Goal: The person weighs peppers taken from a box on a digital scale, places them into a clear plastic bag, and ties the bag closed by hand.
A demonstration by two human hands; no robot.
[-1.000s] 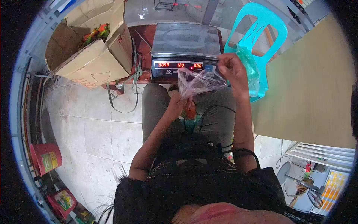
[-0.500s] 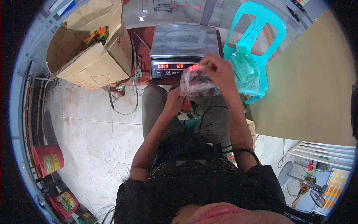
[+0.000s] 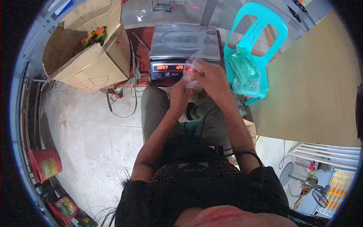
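Observation:
A clear plastic bag [image 3: 194, 60] is gathered between my hands, just in front of the weighing scale [image 3: 185, 42]. My left hand [image 3: 179, 94] is closed around the lower part of the bag. The fingers of my right hand [image 3: 212, 78] are bent together at its upper part, gripping the thin film. A bit of reddish stuff shows faintly below the hands, mostly hidden. The scale's lit red display reads 0.050 and 1.20; my right hand and the bag cover its right side.
A cardboard box [image 3: 85, 68] of red and green peppers stands at the left. At the right, a turquoise chair [image 3: 272, 47] bears a pack of green plastic bags [image 3: 245, 70]. A wooden board [image 3: 306, 87] lies beside it. Red bins [image 3: 46, 164] stand lower left.
My right hand has moved left and down toward my left hand. The bag, puffed wide before, is now bunched narrow between them. My left hand has turned upright.

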